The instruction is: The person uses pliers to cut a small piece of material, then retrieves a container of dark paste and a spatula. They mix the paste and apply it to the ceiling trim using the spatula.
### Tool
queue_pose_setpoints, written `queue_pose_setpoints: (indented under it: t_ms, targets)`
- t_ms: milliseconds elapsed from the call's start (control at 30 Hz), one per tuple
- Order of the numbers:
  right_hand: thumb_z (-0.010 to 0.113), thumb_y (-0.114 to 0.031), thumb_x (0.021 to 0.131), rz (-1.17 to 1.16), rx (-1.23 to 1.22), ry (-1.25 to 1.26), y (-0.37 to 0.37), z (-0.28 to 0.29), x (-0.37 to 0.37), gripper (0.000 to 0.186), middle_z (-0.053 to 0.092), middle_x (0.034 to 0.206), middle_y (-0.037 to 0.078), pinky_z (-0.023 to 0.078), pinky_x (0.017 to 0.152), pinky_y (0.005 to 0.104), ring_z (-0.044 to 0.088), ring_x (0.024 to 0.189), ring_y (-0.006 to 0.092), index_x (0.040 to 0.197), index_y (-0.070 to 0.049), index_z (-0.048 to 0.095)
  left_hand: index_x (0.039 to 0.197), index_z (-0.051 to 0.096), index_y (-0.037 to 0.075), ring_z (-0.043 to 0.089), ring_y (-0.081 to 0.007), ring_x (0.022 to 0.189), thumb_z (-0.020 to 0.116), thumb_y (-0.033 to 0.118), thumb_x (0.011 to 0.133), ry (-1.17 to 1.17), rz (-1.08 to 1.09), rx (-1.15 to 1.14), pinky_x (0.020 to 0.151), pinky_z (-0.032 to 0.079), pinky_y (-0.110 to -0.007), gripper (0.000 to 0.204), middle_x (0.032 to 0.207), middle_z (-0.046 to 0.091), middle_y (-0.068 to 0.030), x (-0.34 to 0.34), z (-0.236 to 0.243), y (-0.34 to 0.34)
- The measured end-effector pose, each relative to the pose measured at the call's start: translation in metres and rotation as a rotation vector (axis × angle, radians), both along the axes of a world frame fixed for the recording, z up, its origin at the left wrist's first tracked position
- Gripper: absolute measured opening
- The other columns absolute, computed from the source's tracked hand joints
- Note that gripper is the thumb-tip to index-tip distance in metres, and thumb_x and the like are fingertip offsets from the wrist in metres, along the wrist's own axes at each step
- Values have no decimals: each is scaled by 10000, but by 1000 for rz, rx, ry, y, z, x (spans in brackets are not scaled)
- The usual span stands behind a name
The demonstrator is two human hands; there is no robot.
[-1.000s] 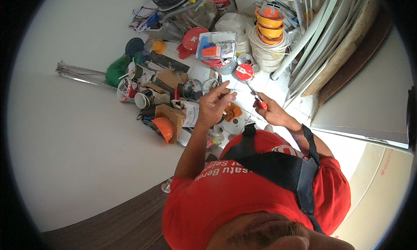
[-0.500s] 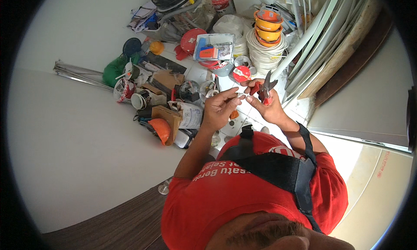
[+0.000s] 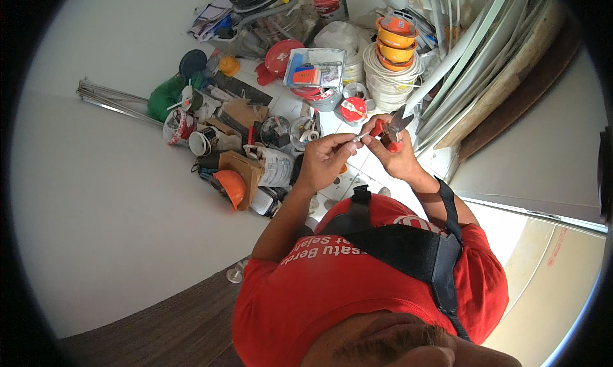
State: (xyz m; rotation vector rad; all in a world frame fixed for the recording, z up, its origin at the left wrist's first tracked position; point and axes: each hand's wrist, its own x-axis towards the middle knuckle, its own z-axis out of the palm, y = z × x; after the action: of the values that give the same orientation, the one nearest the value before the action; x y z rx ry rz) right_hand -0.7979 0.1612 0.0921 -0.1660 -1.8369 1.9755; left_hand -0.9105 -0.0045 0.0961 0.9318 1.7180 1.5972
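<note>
My left hand (image 3: 324,163) is closed in a pinch, thumb against fingers, on a small pale, thin piece (image 3: 359,138). It is too small for me to name. My right hand (image 3: 397,159) is wrapped round a pair of red-handled pliers (image 3: 396,126), whose dark jaws point up and away from me. The thumb and fingertips of that hand come close to the far end of the pale piece. Whether they touch it is hard to see. Both hands are raised in front of my chest, above the tiled floor.
Beyond my hands stand a red-lidded tub (image 3: 354,110), coiled white cable (image 3: 389,86) topped with stacked yellow-orange helmets (image 3: 396,40), and a tray of small items (image 3: 314,68). Boxes, buckets and an orange helmet (image 3: 230,189) crowd the left. Long pipes (image 3: 456,54) lean at the right.
My fingertips have drawn closer together around the pale piece. The pliers in my right hand have turned, their jaws now nearer together and tipped to the right.
</note>
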Motion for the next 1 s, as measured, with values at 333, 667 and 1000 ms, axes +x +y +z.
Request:
queue_pose_setpoints:
  t_ms: [333, 667, 1000]
  targets:
    - [696, -81, 941, 3, 44, -68, -6, -12, -9, 165, 582, 908, -6, 446, 799, 262, 526, 856, 88, 1047, -25, 583, 1328, 542, 75, 630, -160, 922, 600, 207, 1026, -653, 264, 321, 792, 523, -333, 335, 1170, 676, -112, -11, -14, 16]
    - [761, -107, 901, 149, 77, -153, -25, -12, 2, 221, 591, 903, 6, 477, 777, 286, 558, 844, 106, 1022, -29, 593, 1455, 437, 158, 570, -153, 1006, 555, 301, 1049, -660, 440, 459, 862, 530, -367, 446, 1331, 593, -41, -5, 11, 29]
    - [634, -67, 973, 125, 28, -187, -28, -6, 4, 96, 604, 809, 17, 475, 744, 278, 565, 787, 109, 1029, -7, 587, 1463, 405, -16, 655, -163, 875, 597, 173, 1027, -544, 378, 618, 702, 563, -310, 512, 1195, 676, -142, 5, 24, 32]
